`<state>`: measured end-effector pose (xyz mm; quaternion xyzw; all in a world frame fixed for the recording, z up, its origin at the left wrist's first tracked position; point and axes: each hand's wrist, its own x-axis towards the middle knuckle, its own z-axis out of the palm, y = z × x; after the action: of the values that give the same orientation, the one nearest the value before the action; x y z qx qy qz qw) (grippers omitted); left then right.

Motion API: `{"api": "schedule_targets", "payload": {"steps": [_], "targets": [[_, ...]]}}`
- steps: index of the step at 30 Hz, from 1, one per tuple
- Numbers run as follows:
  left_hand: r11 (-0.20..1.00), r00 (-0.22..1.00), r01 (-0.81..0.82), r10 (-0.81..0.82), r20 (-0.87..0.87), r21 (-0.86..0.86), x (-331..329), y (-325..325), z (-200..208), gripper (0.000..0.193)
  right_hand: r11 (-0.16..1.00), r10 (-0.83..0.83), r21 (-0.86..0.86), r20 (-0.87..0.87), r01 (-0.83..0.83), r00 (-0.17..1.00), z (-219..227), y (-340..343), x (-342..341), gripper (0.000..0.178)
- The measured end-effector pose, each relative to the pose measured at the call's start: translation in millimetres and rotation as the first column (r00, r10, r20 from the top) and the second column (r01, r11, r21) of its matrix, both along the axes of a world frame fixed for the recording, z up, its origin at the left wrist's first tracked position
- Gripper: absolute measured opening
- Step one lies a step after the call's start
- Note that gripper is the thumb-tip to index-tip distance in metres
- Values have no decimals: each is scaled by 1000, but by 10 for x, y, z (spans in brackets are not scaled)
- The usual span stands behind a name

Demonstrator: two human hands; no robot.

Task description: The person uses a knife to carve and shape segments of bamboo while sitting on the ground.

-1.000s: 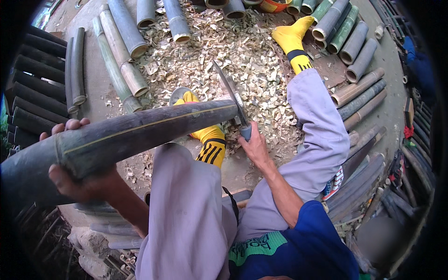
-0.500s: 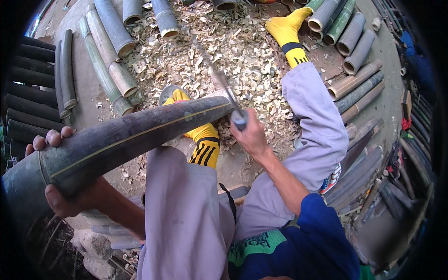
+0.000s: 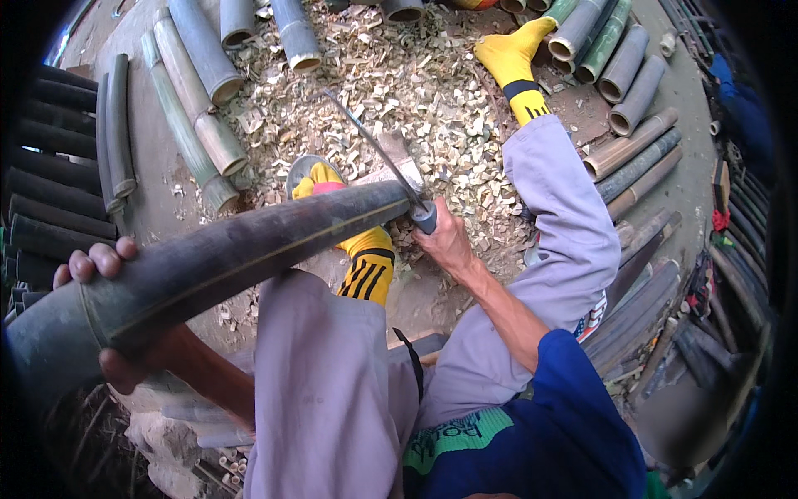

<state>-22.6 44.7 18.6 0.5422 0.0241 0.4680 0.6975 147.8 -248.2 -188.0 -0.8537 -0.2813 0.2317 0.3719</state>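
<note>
A thick, dark bamboo pole (image 3: 249, 249) slants up from the lower left, its tapered far end above my left shin. My left hand (image 3: 101, 261) is wrapped around it near a node ring, fingers over the top and thumb below. At the far end, my right hand (image 3: 449, 241) grips the grey handle of a long-bladed knife (image 3: 378, 151). Its narrow blade points up and left, beside or touching the pole's end; which one, I cannot tell. A flat wooden block (image 3: 391, 158) lies on the ground behind that end.
Pale bamboo chips (image 3: 332, 125) cover the ground ahead, between my yellow-socked feet. Cut bamboo tubes lie at the left (image 3: 199, 116), at the right (image 3: 640, 141) and along the top. A stack of dark poles (image 3: 62, 170) stands at the far left.
The knife blade, blurred before, now shows clearly, slanting up and left. The bamboo pole has rolled slightly and shifted a little to the right with my left hand.
</note>
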Motion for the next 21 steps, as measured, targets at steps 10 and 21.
{"api": "schedule_targets", "payload": {"steps": [10,21], "targets": [[998,999,-29,31,-35,53,-119,-125,218,77,973,-33,229,7,31,999,484,140,-128,30],[987,983,-73,96,-159,143,-127,54,39,95,953,-97,292,65,75,993,588,60,18,30]]}}
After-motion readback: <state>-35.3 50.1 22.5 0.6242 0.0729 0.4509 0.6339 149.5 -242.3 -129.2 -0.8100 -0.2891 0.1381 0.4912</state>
